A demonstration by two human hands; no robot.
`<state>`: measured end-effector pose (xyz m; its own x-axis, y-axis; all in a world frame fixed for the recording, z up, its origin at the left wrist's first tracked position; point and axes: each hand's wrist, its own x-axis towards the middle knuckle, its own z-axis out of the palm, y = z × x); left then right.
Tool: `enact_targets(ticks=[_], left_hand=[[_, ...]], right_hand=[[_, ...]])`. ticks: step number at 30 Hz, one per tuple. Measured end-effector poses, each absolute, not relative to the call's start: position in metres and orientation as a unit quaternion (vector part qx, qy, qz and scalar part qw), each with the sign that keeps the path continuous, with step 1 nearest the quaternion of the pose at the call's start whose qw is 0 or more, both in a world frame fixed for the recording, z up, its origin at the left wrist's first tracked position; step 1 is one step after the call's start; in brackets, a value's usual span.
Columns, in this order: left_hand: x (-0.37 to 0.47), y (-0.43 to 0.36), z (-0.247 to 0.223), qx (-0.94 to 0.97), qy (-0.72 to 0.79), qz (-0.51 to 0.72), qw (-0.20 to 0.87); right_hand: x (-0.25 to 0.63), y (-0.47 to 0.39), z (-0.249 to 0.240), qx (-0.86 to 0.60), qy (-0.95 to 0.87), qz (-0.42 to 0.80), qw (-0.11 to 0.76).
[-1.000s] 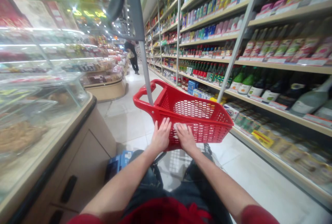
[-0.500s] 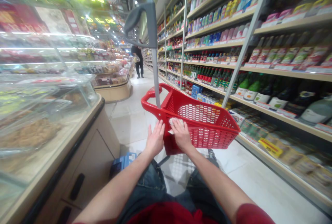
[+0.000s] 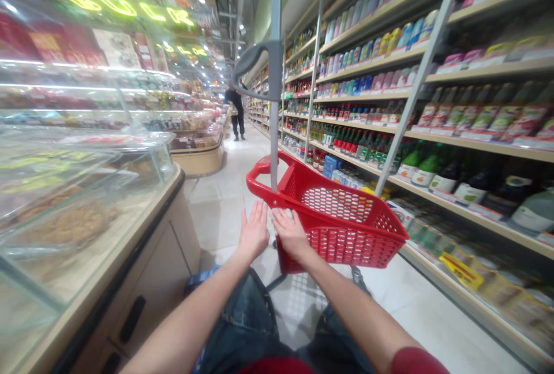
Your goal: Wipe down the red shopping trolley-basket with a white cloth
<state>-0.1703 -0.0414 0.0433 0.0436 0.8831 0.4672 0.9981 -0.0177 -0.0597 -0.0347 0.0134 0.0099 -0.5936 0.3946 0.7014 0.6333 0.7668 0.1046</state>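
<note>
A red plastic shopping basket [image 3: 346, 247] with perforated sides stands on a wheeled frame ahead of me. My right hand [image 3: 292, 235] lies against its near left end, fingers stretched over a crumpled white tissue, of which only a little shows. Just left of it, my left hand [image 3: 254, 231] is raised with straight fingers and nothing in them, close to the basket's corner. A grey pole [image 3: 274, 143] with a dark grey handle [image 3: 257, 71] rises from the basket's left end, above its red loop grip [image 3: 255, 180].
Shelves of bottles and cans [image 3: 363, 103] run along the right. At the left is a glass-topped display counter [image 3: 173, 189] with bagged food. A blue box [image 3: 201, 279] sits on the floor beside my leg. A person in dark clothes [image 3: 236, 111] stands farther down the aisle.
My right hand has slid left along the basket toward its end corner, with the tissue now mostly hidden. My left hand stays close beside it. The camera view has shifted slightly.
</note>
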Motion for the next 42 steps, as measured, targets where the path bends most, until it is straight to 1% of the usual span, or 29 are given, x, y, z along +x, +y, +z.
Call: enact_targets(ticks=[3, 6, 8, 10, 12, 15, 19, 21, 26, 28, 30, 33, 36, 39, 42], left_hand=[[-0.175, -0.030, 0.067, -0.678, -0.679, -0.183, 0.215], [-0.174, -0.015, 0.093, -0.669, -0.680, -0.203, 0.221], [-0.172, -0.006, 0.107, -0.670, -0.684, -0.199, 0.209], [-0.172, -0.001, 0.114, -0.677, -0.682, -0.189, 0.202], [-0.173, -0.001, 0.116, -0.687, -0.670, -0.185, 0.211], [-0.177, -0.006, 0.111, -0.699, -0.648, -0.192, 0.233], [-0.177, -0.013, 0.107, -0.686, -0.647, -0.202, 0.265], [-0.174, -0.015, 0.108, -0.679, -0.652, -0.197, 0.274], [-0.171, -0.020, 0.114, -0.679, -0.648, -0.184, 0.291], [-0.170, -0.023, 0.115, -0.675, -0.652, -0.180, 0.294], [-0.170, -0.024, 0.116, -0.674, -0.655, -0.176, 0.294], [-0.170, -0.026, 0.116, -0.674, -0.655, -0.182, 0.289], [-0.166, -0.028, 0.115, -0.671, -0.655, -0.193, 0.288], [-0.157, -0.028, 0.113, -0.667, -0.654, -0.206, 0.291], [-0.148, -0.030, 0.113, -0.667, -0.653, -0.219, 0.284]], right_hand=[[-0.029, 0.010, 0.009, -0.316, -0.853, -0.172, 0.378], [-0.034, 0.014, 0.040, -0.373, -0.813, -0.150, 0.421], [-0.043, 0.020, 0.061, -0.402, -0.808, -0.125, 0.411], [-0.050, 0.027, 0.070, -0.419, -0.814, -0.111, 0.387], [-0.047, 0.033, 0.063, -0.429, -0.814, -0.119, 0.372], [-0.017, 0.041, 0.033, -0.455, -0.796, -0.152, 0.370], [0.024, 0.047, 0.004, -0.488, -0.760, -0.173, 0.394], [0.020, 0.044, 0.006, -0.486, -0.753, -0.164, 0.413], [-0.045, 0.025, 0.039, -0.397, -0.786, -0.121, 0.459], [-0.060, 0.019, 0.045, -0.387, -0.787, -0.113, 0.467], [-0.057, 0.017, 0.042, -0.391, -0.788, -0.116, 0.460], [-0.027, 0.022, 0.023, -0.408, -0.780, -0.131, 0.456], [0.000, 0.033, 0.007, -0.443, -0.741, -0.148, 0.482], [-0.002, 0.037, 0.007, -0.438, -0.726, -0.161, 0.505], [-0.022, 0.031, 0.019, -0.392, -0.741, -0.152, 0.523]])
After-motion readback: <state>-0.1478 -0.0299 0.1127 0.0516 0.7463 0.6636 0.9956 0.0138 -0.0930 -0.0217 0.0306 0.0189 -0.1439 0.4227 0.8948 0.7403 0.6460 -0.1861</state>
